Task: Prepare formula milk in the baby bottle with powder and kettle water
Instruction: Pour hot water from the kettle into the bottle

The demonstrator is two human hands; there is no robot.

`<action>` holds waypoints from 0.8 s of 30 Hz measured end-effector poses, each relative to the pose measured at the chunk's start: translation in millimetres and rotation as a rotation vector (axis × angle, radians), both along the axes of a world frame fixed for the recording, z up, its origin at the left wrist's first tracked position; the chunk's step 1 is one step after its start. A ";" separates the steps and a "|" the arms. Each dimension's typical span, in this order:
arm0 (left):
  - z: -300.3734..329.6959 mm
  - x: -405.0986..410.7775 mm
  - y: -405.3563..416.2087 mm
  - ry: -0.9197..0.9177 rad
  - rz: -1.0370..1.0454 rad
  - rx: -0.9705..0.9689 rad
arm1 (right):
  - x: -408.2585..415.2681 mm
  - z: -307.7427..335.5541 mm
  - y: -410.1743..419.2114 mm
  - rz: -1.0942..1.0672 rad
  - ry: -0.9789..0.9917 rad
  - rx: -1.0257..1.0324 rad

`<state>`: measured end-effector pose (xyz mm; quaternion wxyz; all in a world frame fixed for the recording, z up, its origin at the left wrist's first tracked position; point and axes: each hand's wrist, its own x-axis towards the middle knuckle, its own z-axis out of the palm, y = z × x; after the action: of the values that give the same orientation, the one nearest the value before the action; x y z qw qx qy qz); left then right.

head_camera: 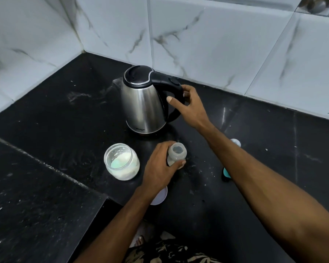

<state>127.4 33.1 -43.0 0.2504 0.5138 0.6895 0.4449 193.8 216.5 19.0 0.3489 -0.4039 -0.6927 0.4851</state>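
Note:
A steel kettle [143, 103] with a black lid and handle stands on the black counter [55, 130]. My right hand [190, 105] wraps its handle from the right; the kettle still rests on the counter. An open, translucent baby bottle [177, 154] stands upright in front of the kettle, and my left hand [160, 168] grips its body. To the bottle's left is an open glass jar [122, 161] of white powder with a pale green scoop inside.
A white jar lid [160, 195] lies under my left wrist. Right of my right forearm sit the bottle's teat [235, 142] and a teal-and-black ring [226, 174]. Marble-tiled walls close the corner behind. A raised black ledge runs along the left.

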 end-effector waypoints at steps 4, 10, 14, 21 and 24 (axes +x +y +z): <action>1.2 0.0 0.6 -0.021 0.000 -0.002 | -5.0 10.1 15.5 0.021 0.020 -0.022; 2.4 -2.7 2.0 -0.060 -0.009 -0.029 | -13.0 30.2 34.3 0.266 -0.020 -0.020; 2.6 -2.5 2.0 -0.074 -0.008 -0.030 | -24.7 31.1 33.8 0.254 0.008 -0.010; 0.3 -2.5 2.4 -0.088 -0.002 -0.034 | -29.0 23.8 33.5 0.166 0.076 -0.024; 0.5 -2.1 1.6 -0.107 -0.006 -0.037 | -31.4 22.7 32.2 0.136 0.117 -0.058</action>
<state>125.3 34.7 -42.5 0.2978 0.4868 0.6815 0.4582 162.3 248.7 41.7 0.3433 -0.3368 -0.6826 0.5502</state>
